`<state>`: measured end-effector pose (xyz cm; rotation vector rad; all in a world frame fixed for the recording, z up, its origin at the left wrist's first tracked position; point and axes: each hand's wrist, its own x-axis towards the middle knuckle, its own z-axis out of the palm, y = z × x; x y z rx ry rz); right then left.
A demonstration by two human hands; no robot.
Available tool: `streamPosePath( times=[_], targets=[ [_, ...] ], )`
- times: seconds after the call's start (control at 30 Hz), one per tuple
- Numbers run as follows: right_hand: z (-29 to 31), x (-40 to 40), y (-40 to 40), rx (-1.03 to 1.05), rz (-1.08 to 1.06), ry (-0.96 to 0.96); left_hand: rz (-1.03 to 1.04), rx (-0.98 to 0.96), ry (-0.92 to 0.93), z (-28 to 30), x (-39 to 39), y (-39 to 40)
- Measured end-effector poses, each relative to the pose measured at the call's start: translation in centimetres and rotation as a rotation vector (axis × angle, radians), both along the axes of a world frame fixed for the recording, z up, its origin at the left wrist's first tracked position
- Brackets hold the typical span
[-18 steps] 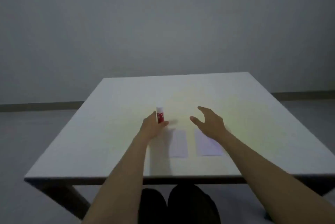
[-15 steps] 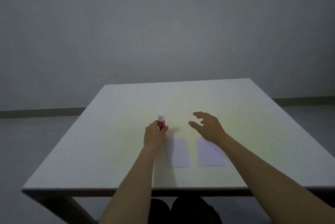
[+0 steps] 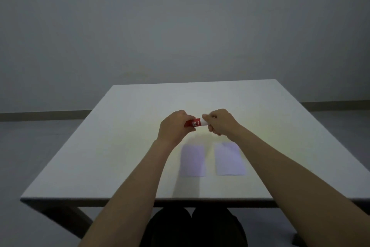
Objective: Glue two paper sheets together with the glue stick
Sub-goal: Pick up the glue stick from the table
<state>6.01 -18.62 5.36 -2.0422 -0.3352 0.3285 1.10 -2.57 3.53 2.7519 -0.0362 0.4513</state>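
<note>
We count one glue stick (image 3: 195, 122), two paper sheets, two hands. The glue stick is off the desk (image 3: 124, 158), held level above its middle, red body to the left, white end to the right. Our left hand (image 3: 174, 128) has its fingers (image 3: 189, 117) closed around the red body; our right hand (image 3: 221, 123) has its fingers (image 3: 206, 117) clenched on the white end. Only a short stretch of red label and white shows between the two fists. Whether the cap is on or loosened, we cannot tell.

The two paper sheets lie flat on the desk, side by side with a narrow gap between them, nearer to us than the hands. Left sheet (image 3: 193, 160) sits below the left hand; right sheet (image 3: 229, 159) lies partly under our right forearm. Neither sheet is touched by the fingers.
</note>
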Motion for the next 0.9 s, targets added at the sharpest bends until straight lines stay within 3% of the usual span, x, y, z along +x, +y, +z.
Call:
streamPosePath(
  times=[0.1, 0.23, 0.3, 0.43, 0.5, 0.63, 0.77, 0.9],
  targets=[
    [0.0, 0.0, -0.6, 0.073, 0.103, -0.030, 0.014, -0.033, -0.003, 0.1, -0.2, 0.0],
    [0.4, 0.0, -0.4, -0.009, -0.054, 0.109, 0.008, 0.014, -0.010, 0.4, -0.1, -0.6],
    [0.3, 0.3, -0.6, -0.011, -0.094, 0.078, 0.004, 0.011, -0.011, 0.5, 0.0, -0.7],
    [0.1, 0.5, -1.6, 0.088, 0.043, -0.040, 0.033, 0.042, 0.016, 0.2, -0.2, -0.3],
    [-0.3, 1.1, -2.7, 0.057, -0.041, -0.149, 0.081, -0.016, 0.055, -0.2, -0.5, 0.0],
    [-2.3, 2.7, -5.8, -0.264, -0.252, -0.307, 0.075, -0.459, 0.179, -1.2, -1.2, 0.7],
    [-4.7, 2.8, -7.8, -0.581, -0.231, -0.299, 0.073, -0.779, 0.169, -2.2, -1.8, 0.1],
    [-6.0, 2.9, -8.5, -0.668, -0.211, -0.311, 0.071, -1.184, 0.148, -2.3, -2.3, -0.8]
  ],
)
